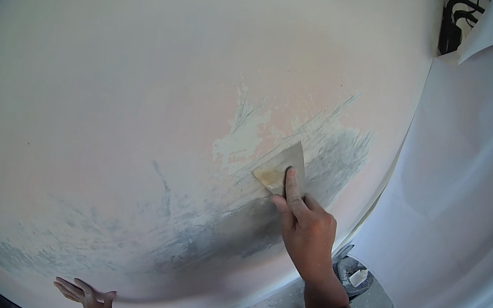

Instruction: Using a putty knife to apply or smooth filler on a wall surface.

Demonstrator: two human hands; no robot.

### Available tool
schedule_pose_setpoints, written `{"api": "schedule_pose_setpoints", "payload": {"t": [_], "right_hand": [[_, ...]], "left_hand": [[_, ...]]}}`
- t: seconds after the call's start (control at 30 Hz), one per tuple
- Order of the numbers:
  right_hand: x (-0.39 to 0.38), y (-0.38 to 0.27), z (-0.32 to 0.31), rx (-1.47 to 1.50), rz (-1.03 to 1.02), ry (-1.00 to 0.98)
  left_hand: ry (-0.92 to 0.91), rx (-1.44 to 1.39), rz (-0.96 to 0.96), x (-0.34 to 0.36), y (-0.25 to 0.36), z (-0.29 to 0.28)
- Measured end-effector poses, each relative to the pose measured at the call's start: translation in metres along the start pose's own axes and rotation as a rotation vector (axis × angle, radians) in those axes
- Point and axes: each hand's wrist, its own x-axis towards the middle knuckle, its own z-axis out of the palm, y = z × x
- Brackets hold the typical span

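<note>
A large, curved, pale panel (109,87) with a pinkish tint fills most of the view. Grey, streaky filler (242,224) is smeared along its lower part and up toward the right. My right hand (308,231) grips a thin, light-coloured filler spreader (274,168), index finger stretched along its face and thumb at its side. The blade lies tilted against the panel at the upper border of the grey smear, with some yellowish residue on it. At the lower left, my left hand (88,298) rests near the panel's lower edge, fingers extended and holding nothing.
A white sheet (463,208) hangs in folds along the right side of the panel. Dark curved tubing (457,23) shows at the upper right. On the grey floor below sits a dark round container (348,280) with a small white item (358,277) on it.
</note>
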Motion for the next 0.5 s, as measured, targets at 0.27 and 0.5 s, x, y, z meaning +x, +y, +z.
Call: {"api": "schedule_pose_setpoints", "payload": {"t": [0.27,0.5], "right_hand": [[-0.009,0.004,-0.003,0.068,-0.005,-0.022],[-0.002,-0.003,0.024,0.074,0.014,0.041]], "left_hand": [[0.011,-0.031,0.002,0.0,0.0,0.002],[0.026,-0.032,-0.02,0.001,-0.006,0.001]]}}
